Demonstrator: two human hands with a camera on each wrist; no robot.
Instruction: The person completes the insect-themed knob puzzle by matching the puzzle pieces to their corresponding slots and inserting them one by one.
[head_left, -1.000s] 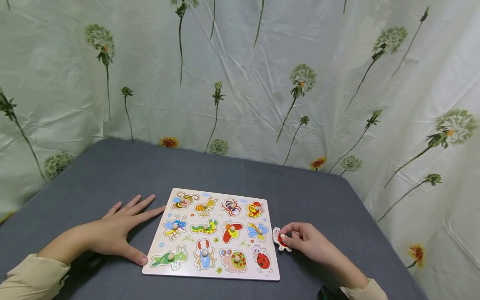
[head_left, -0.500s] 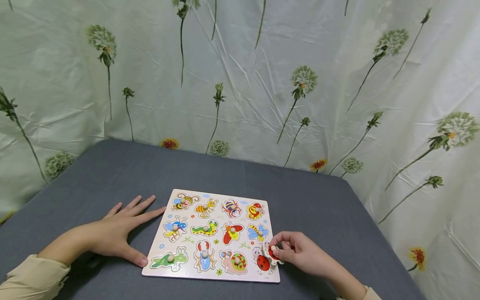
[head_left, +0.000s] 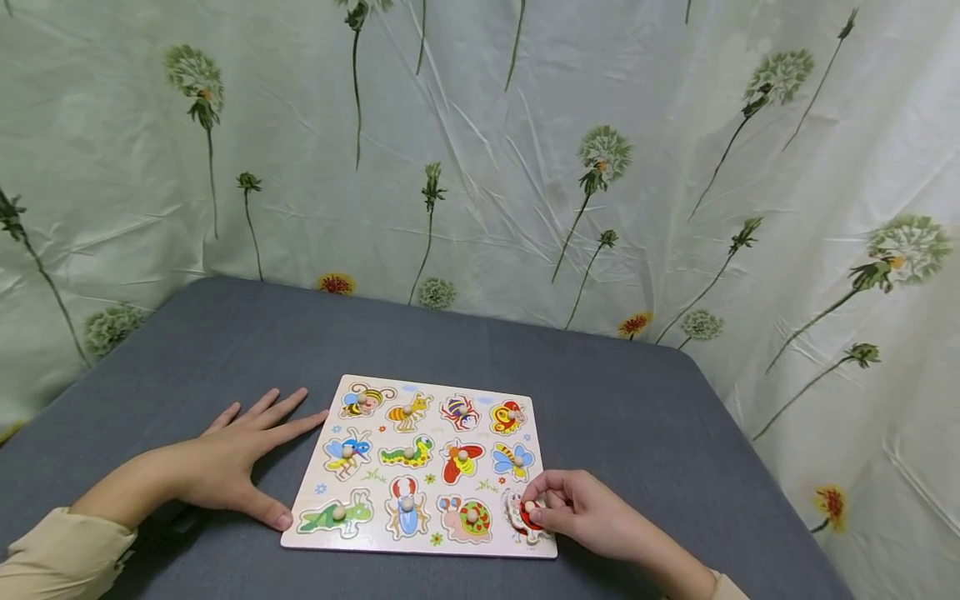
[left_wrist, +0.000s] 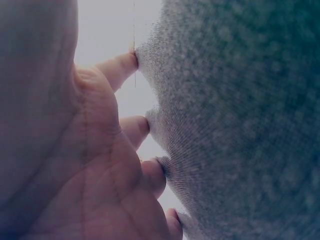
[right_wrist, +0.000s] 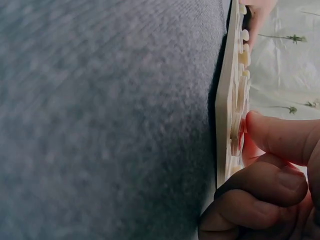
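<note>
A wooden peg puzzle board (head_left: 360, 545) with several insect pieces lies flat. My right hand (head_left: 581, 510) pinches the knob of a red and white ladybug puzzle piece (head_left: 514, 510) between thumb and index finger. That piece is over the printed ladybug in the board's near right corner, largely covering it. In the right wrist view the ladybug piece (right_wrist: 237, 135) sits very close to the board's top face; whether it is seated cannot be told. My left hand (head_left: 232, 471) lies spread on the cloth, its thumb and index fingertips touching the board's left edge.
Dark grey cloth (head_left: 420, 342) covers the table. Behind and to the right hangs a pale curtain (head_left: 480, 167) printed with dandelions. Other pieces, such as a snail piece (head_left: 467, 521) and a blue beetle piece (head_left: 407, 521), rest in the board with knobs upward.
My right hand has carried the ladybug piece leftward from beside the board's right edge to over the printed ladybug. The left hand and the board have stayed in place.
</note>
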